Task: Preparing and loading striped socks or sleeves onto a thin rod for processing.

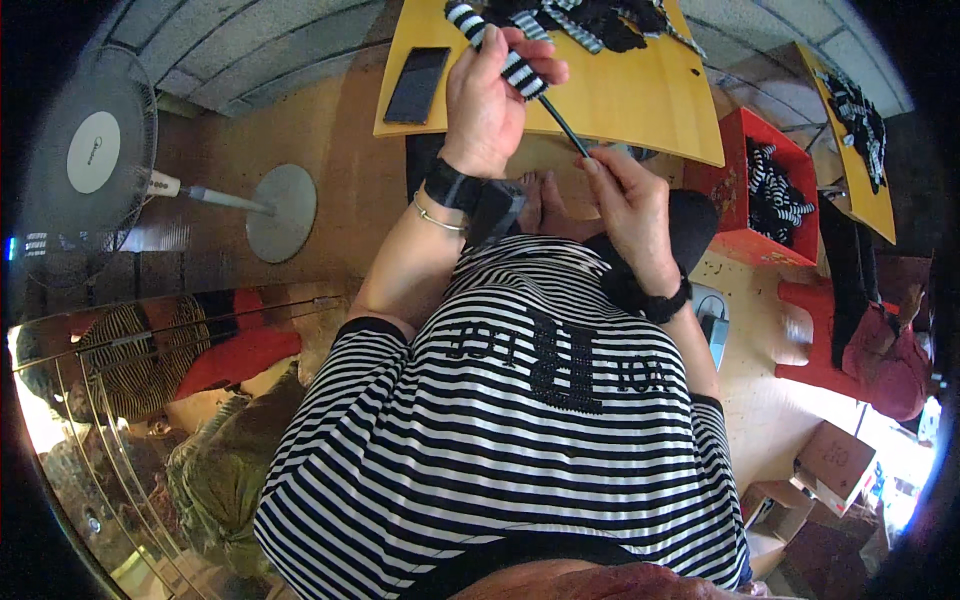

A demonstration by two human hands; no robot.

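A black-and-white striped fabric tube lies across my left hand, its thumb and fingers closed around it near the table's front edge. The tube's far end sticks up past my thumb. Out of its near end comes a thin dark rod, slanting down to the right. My right hand pinches the rod's lower end between thumb and fingers, in front of the table. How far the rod reaches inside the tube is hidden by the fabric.
On the yellow table are a dark phone and a pile of striped and black fabric pieces. A red bin of striped pieces stands right. A fan is at left, cardboard boxes lower right. Another person sits far right.
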